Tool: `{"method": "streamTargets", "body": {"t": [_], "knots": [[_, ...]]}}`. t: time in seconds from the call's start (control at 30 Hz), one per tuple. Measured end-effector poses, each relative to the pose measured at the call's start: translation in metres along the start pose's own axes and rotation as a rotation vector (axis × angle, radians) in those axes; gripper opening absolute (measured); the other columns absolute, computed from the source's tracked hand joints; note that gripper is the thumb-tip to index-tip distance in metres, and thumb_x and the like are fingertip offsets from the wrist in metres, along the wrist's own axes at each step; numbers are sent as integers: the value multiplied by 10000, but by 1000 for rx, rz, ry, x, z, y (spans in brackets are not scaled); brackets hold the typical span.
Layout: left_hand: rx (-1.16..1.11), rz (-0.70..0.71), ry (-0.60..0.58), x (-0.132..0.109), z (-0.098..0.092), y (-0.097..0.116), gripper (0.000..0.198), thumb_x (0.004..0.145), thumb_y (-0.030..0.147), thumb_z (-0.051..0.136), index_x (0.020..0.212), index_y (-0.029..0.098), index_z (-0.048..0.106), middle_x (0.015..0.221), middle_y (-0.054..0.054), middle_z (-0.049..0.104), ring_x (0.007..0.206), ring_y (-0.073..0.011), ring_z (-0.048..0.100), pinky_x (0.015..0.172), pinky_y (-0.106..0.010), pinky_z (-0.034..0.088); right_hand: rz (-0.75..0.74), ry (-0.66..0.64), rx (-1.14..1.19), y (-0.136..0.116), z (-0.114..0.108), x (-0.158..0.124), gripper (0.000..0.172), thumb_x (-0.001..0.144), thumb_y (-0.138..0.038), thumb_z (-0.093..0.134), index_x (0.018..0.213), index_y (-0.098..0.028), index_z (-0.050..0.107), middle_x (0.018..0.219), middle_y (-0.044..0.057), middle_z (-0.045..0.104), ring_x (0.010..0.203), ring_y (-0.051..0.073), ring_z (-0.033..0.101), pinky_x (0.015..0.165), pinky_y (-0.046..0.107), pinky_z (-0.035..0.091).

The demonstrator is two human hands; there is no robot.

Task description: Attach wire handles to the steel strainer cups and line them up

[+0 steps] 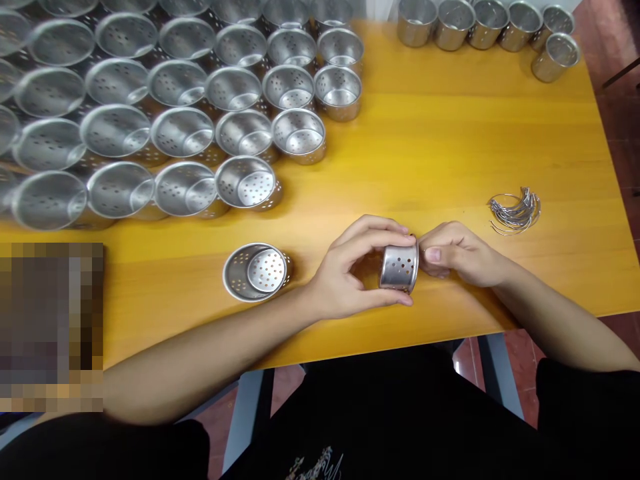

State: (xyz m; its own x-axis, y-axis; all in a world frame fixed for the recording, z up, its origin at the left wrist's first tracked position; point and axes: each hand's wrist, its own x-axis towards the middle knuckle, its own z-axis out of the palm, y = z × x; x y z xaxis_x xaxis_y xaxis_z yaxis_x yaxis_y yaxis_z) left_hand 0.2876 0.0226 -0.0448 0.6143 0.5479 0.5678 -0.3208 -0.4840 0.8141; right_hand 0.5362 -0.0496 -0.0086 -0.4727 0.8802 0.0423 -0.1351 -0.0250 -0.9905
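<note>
Left hand (345, 270) clamped around a perforated metal cup (397, 267), turned sideways near the front edge of the table (450, 133). Right hand (453, 257) at its rim, fingers curled; whether it grips anything cannot be told. Open surface extends beyond both hands; wire pieces (517, 213) lie rightward.

No word, number or brand can be read. The only print that looks like lettering is on the front of my black shirt (400, 407), at the bottom of the view: thin, pale, slanting strokes (327, 463), like handwriting, with small orange and white flecks (296, 468) to their left. The strokes are small and run to the bottom edge, so I cannot tell which letters they form. At the left edge, a patch (37, 320) of coarse blurred squares would hide any writing there.
</note>
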Motion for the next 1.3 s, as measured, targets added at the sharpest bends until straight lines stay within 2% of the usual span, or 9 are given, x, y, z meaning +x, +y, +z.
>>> {"method": "streamTargets", "body": {"t": [0.13, 0.43, 0.93, 1.17, 1.3], "knots": [[4, -7, -16, -1, 1, 1, 847, 773, 550, 1103, 1521, 324, 775, 1398, -131, 789, 1258, -271, 805, 1122, -460, 706, -8, -51, -54, -4, -1, 1, 644, 1196, -460, 696, 657, -189, 470, 630, -74, 371, 570, 66, 300, 537, 244, 234], [4, 4, -29, 0, 0, 3, 846, 774, 510, 1111, 1523, 302, 777, 1393, -132, 788, 1250, -259, 808, 1117, -442, 711, 21, -118, -116, -13, -2, 0, 639, 1212, -469, 665, 690, -200, 412, 691, -70, 306, 632, 78, 265, 576, 252, 230], [21, 20, -42, 2, -1, 1, 821, 788, 518, 1101, 1515, 316, 779, 1384, -134, 791, 1239, -266, 815, 1089, -448, 723, 19, -115, -161, -11, -1, -1, 604, 1220, -425, 648, 709, -194, 421, 722, -62, 320, 653, 80, 290, 590, 245, 239], [56, 64, -77, 3, -3, 3, 814, 778, 489, 1113, 1489, 260, 790, 1378, -147, 792, 1255, -253, 812, 1112, -409, 711, 66, -128, -200, -14, -1, -1, 619, 1190, -468, 714, 711, -197, 432, 704, -68, 320, 629, 75, 283, 570, 247, 220], [42, 48, -57, 3, -1, 2, 793, 801, 492, 1098, 1494, 271, 782, 1382, -142, 783, 1257, -253, 809, 1115, -414, 708, 61, -127, -230, -13, -2, -2, 609, 1223, -507, 633, 730, -202, 447, 721, -60, 333, 654, 88, 302, 589, 242, 257]]}}
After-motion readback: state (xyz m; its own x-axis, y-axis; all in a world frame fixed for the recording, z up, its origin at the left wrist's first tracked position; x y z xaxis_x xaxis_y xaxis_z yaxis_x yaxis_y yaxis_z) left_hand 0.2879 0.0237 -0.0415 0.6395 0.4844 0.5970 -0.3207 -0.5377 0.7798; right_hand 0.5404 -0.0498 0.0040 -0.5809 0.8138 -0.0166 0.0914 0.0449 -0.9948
